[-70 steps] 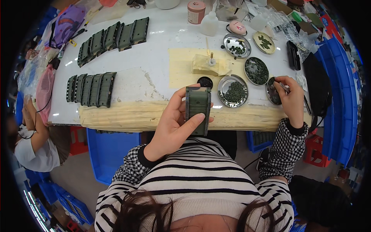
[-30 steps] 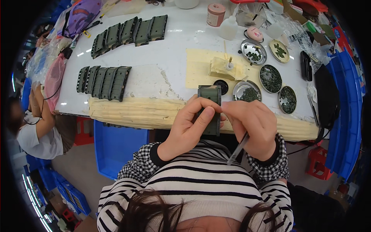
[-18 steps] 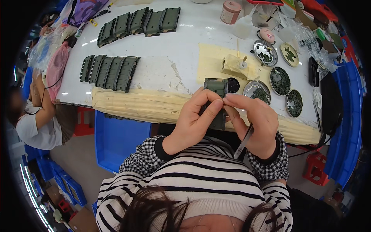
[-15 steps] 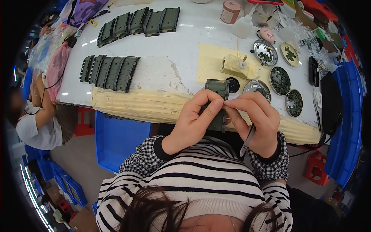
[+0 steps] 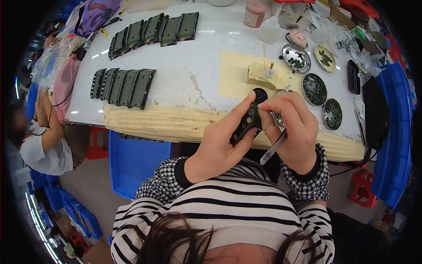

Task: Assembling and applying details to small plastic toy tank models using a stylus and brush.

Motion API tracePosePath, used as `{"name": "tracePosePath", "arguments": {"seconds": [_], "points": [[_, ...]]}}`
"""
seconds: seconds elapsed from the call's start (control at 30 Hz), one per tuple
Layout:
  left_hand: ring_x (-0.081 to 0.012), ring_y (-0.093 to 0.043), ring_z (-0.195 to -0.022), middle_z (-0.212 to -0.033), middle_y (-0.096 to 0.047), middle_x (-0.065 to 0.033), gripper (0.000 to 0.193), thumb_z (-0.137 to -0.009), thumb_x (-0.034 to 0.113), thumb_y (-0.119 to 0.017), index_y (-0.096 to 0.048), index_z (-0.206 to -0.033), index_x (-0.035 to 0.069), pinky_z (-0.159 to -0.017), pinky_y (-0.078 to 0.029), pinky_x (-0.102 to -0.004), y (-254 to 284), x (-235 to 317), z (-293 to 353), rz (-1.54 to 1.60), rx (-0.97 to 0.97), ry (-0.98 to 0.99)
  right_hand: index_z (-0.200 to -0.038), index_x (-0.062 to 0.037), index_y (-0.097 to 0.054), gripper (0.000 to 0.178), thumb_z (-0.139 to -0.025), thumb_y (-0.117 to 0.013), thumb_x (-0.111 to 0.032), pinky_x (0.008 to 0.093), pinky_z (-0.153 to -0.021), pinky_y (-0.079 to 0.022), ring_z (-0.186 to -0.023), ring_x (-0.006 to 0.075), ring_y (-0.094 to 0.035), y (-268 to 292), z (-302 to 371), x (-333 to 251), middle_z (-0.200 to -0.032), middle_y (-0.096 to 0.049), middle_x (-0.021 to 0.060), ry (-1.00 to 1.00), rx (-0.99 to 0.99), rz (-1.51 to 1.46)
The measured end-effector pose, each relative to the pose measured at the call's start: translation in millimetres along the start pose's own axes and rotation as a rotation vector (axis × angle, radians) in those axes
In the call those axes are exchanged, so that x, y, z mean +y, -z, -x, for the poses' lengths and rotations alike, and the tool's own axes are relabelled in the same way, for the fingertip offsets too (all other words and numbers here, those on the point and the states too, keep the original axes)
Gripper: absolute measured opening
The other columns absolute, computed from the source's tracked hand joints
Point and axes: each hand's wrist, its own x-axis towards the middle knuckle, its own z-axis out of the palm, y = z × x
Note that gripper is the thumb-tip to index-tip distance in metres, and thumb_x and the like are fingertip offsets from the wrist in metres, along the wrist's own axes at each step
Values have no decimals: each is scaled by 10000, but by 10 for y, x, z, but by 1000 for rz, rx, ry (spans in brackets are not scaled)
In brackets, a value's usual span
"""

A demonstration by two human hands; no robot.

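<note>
My left hand (image 5: 215,147) is closed around a dark green, ribbed model piece (image 5: 247,122), turned so that its edge and darker underside face up. At the top of this piece, my right hand (image 5: 295,137) has thumb and forefinger pinched together; whether a tiny part sits between them I cannot make out. Metal tweezers (image 5: 273,148) are tucked in the right hand's other fingers, pointing down toward my body. Similar ribbed green pieces lie in two groups on the white table, a near row (image 5: 127,88) and a far row (image 5: 151,30).
Right of my hands stand round dishes of small green parts (image 5: 314,89), one partly hidden by my right hand. A yellow block (image 5: 266,75) sits on a yellow sheet. Cream padding (image 5: 158,121) covers the table's front edge; a blue bin (image 5: 140,165) is below. Another person (image 5: 46,141) sits left.
The green piece has been tilted from its ribbed face onto its edge, showing the underside. My right hand has followed, its fingertips staying at the piece. The view has shifted slightly.
</note>
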Motion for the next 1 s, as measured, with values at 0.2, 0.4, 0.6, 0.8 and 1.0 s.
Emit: {"name": "tracePosePath", "arguments": {"seconds": [0.2,0.4,0.6,0.8,1.0], "points": [[-303,-617,-648,-885,-635,-187,665,-812,-25,-627,-389,-1428,56,-622,-499,-314,7,3,-2,-121,-14,-48,-908,-29,-620,251,-683,-718,25,310,-533,-470,-609,220,-575,-16,-8,10,-823,-569,79,24,5,13],[-228,-655,-734,-966,-651,-175,625,-807,-60,-621,-425,-1396,12,-677,-502,-265,8,5,-12,-228,-14,-102,-930,-26,-619,286,-661,-697,31,325,-563,-483,-655,249,-584,6,9,-15,-834,-566,84,19,-43,69],[-258,-664,-749,-995,-652,-195,620,-798,-63,-623,-428,-1384,-18,-683,-511,-281,12,18,-14,-258,12,-117,-972,-19,-623,341,-641,-679,37,332,-577,-497,-674,263,-595,-2,53,-31,-871,-574,102,50,-59,64],[-256,-658,-745,-1006,-649,-188,628,-788,-63,-622,-429,-1384,-17,-675,-507,-266,38,55,15,-318,-36,-81,-986,-10,-624,330,-666,-699,23,337,-570,-500,-673,265,-598,-22,68,-48,-872,-581,104,61,-59,51],[-206,-629,-720,-980,-640,-161,596,-826,-58,-596,-415,-1390,8,-641,-498,-282,3,-32,-45,-36,62,-123,-1006,-15,-639,322,-707,-757,-8,269,-514,-420,-632,176,-551,53,6,-63,-826,-585,84,-58,-3,-75]]}}
